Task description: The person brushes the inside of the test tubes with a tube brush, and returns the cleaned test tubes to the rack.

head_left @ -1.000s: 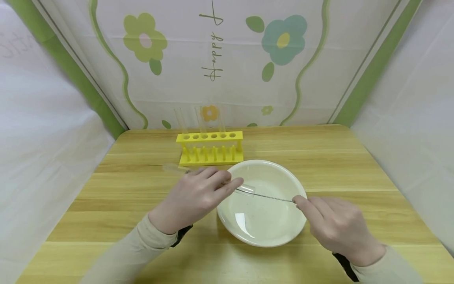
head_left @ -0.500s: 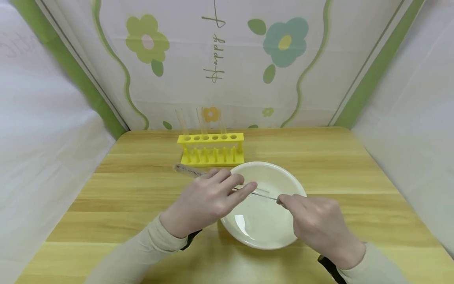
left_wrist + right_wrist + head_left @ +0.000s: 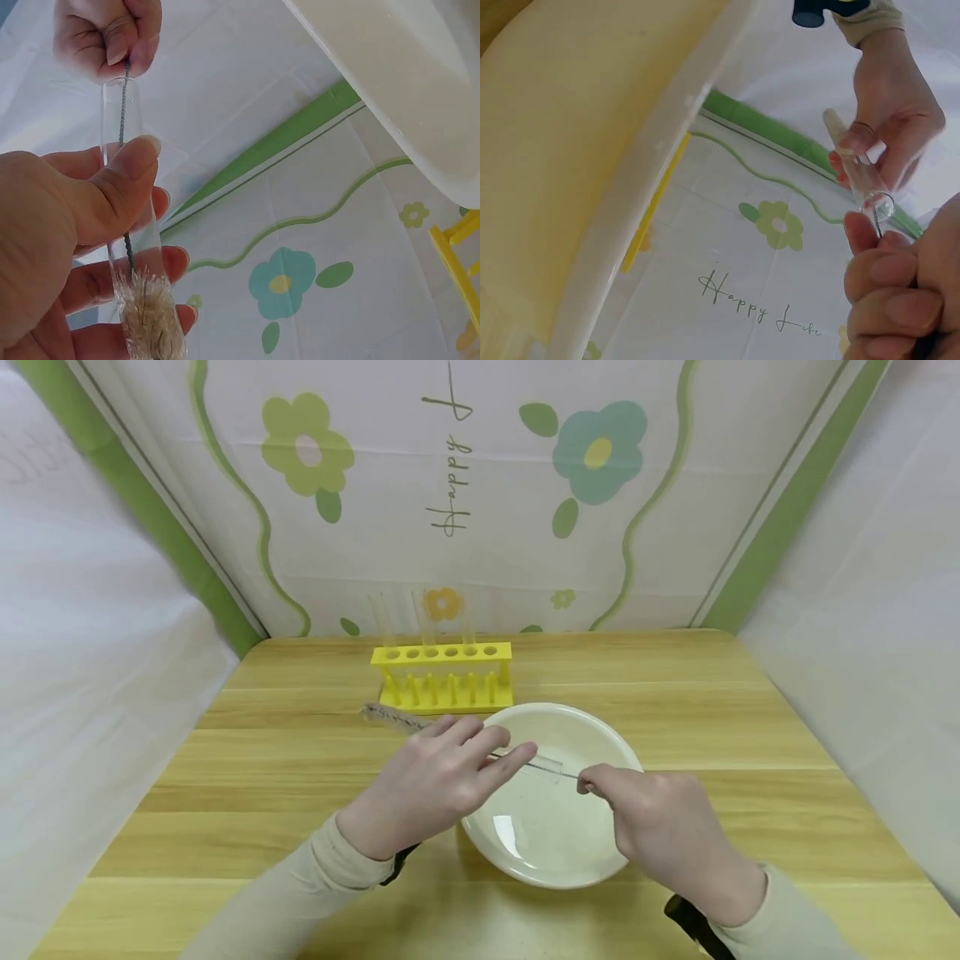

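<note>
A clear test tube (image 3: 118,259) lies tilted in my left hand (image 3: 435,785), which grips it between thumb and fingers, open end toward the right. Inside it sits a test tube brush; its pale bristles (image 3: 152,315) show below the fingers in the left wrist view and at the far left end in the head view (image 3: 393,717). My right hand (image 3: 660,827) pinches the brush's twisted wire (image 3: 566,773) just outside the tube mouth. Both hands are over the white bowl (image 3: 551,852), the left at its left rim, the right at its right rim.
Behind the bowl stands a yellow test tube rack (image 3: 447,700) with 3 clear test tubes (image 3: 427,620) upright in it. The bowl stands on a wooden table (image 3: 750,718). Printed cloth (image 3: 465,560) closes in the back and sides.
My right hand has moved left toward my left hand, pushing the brush deeper; bristles now show at the tube's far end. The left hand has shifted slightly right with the tube.
</note>
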Tool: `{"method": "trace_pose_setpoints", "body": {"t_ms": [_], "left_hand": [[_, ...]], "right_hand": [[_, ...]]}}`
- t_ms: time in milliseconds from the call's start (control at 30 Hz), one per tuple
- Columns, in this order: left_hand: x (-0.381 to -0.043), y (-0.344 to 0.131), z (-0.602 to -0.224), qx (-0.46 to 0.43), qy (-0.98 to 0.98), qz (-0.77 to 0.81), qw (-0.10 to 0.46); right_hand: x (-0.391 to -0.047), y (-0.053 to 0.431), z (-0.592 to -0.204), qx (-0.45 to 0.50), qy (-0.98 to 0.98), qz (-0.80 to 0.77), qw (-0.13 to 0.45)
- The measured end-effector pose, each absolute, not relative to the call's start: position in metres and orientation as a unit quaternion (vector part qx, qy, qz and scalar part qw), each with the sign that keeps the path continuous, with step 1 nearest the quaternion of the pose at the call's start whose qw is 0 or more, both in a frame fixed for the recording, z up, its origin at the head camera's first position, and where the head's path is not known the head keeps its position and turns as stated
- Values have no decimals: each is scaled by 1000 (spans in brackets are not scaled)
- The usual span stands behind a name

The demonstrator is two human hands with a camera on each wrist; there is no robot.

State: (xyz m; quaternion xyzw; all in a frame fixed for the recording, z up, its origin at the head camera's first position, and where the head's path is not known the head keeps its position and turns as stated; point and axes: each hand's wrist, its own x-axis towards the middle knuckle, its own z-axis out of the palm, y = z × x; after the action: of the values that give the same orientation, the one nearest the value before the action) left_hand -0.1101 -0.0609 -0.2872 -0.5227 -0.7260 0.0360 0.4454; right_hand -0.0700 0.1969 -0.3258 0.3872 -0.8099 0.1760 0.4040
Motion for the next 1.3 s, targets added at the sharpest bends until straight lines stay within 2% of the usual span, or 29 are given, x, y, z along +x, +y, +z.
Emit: {"method": "trace_pose_setpoints", "body": {"t_ms": [333, 633, 967, 1300], "left_hand": [[-114, -66, -287, -528, -728, 13, 437], [-119, -73, -282, -523, -735, -5, 432], [-123, -80, -279, -518, -742, -12, 424], [-134, -86, -280, -504, -758, -15, 413]], "right_hand": [[-67, 205, -318, 393, -828, 289, 276], [-62, 221, -315, 355, -828, 408, 151], [-61, 242, -323, 357, -803, 465, 108], [-61, 257, -327, 334, -814, 466, 91]]}}
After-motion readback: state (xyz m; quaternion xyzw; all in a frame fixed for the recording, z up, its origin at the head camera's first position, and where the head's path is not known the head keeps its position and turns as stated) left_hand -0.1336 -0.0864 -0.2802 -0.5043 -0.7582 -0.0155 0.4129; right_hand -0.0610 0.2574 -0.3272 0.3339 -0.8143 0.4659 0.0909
